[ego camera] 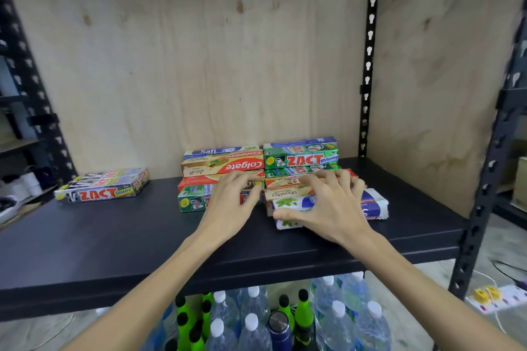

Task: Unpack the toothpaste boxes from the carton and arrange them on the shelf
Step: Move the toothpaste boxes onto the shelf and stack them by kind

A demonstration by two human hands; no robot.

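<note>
We see both hands on the toothpaste boxes (258,177) stacked mid-shelf (114,236): left hand (228,202) fingers spread flat on the left stack, right hand (330,205) splayed over the white-and-blue box (373,204) in front. Neither grips. A Zact Smokers pack (104,184) lies well apart, left.

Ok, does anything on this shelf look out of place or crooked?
Yes. The Zact Smokers pack lies alone at the left, angled, apart from the main stacks. The front white-and-blue box under the right hand sits skewed.
</note>
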